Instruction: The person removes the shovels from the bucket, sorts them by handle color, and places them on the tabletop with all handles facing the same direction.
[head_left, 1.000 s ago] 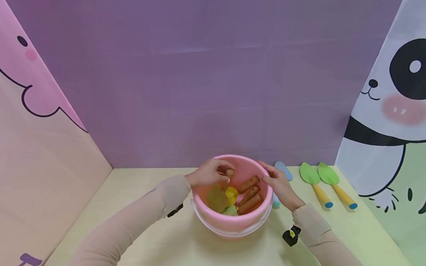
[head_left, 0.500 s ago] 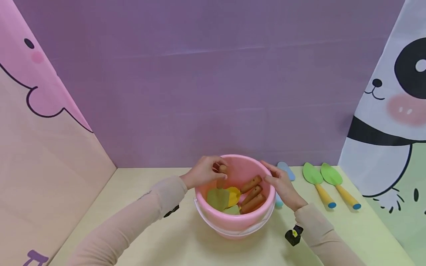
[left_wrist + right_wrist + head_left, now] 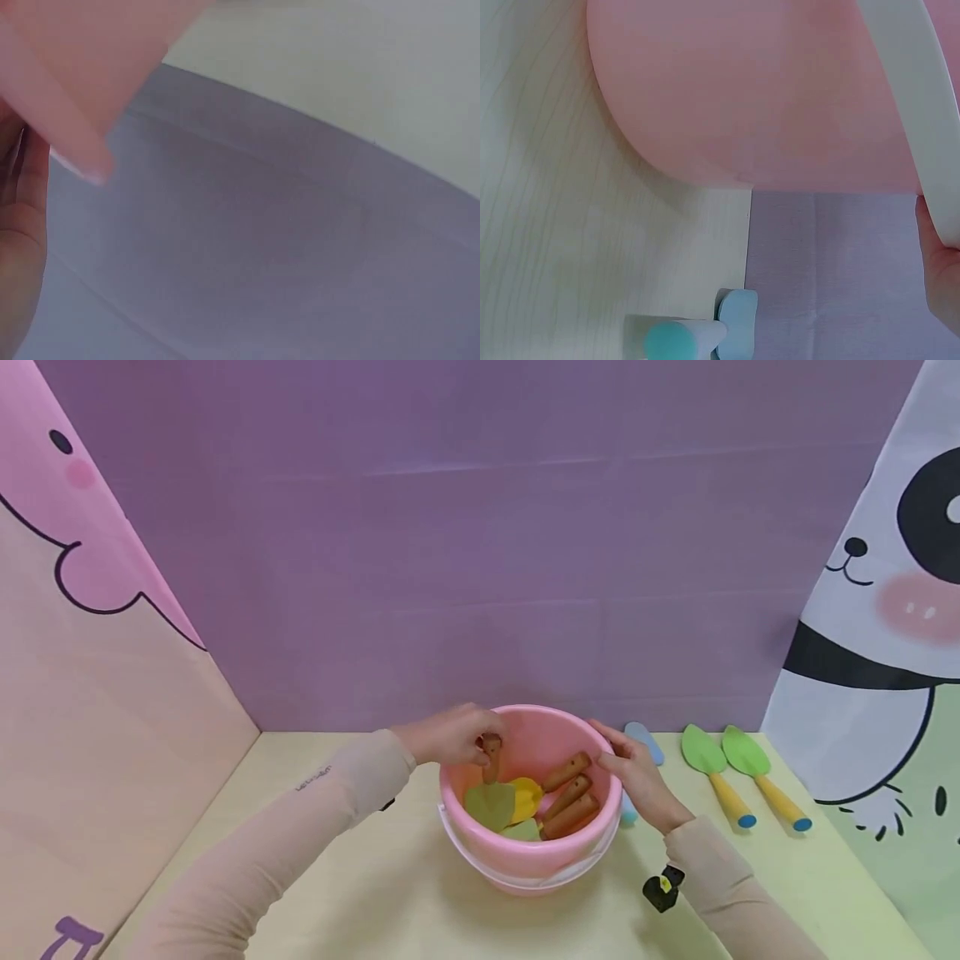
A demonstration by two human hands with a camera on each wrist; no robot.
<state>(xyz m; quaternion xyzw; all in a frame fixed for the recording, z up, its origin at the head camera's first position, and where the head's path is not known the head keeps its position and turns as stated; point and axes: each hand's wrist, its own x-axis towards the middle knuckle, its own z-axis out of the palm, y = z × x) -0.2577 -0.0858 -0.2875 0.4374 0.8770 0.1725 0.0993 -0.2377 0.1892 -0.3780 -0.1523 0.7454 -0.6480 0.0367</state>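
Note:
A pink bucket (image 3: 525, 860) with a white handle stands on the table, several toy garden tools inside it. At its far left rim my left hand (image 3: 457, 735) pinches the brown handle of a toy trowel (image 3: 491, 807), whose olive-green blade points down into the bucket. My right hand (image 3: 633, 777) grips the right side of the rim, thumb over the edge. In the left wrist view only part of my left hand (image 3: 26, 232) shows beside the bucket wall (image 3: 97, 52); the trowel is hidden there. My right hand (image 3: 941, 277) appears at the rim in the right wrist view.
Several brown handles (image 3: 570, 817), a yellow tool head (image 3: 527, 799) and a pale green piece (image 3: 522, 831) lie inside the bucket. A light blue tool (image 3: 645, 743) lies behind my right hand. Two green trowels (image 3: 703, 750) with yellow handles lie farther right. A purple wall (image 3: 450, 568) stands behind.
My left hand has shifted left, bringing the trowel's handle from leaning inward to nearly upright by the left rim. My right hand stays on the rim.

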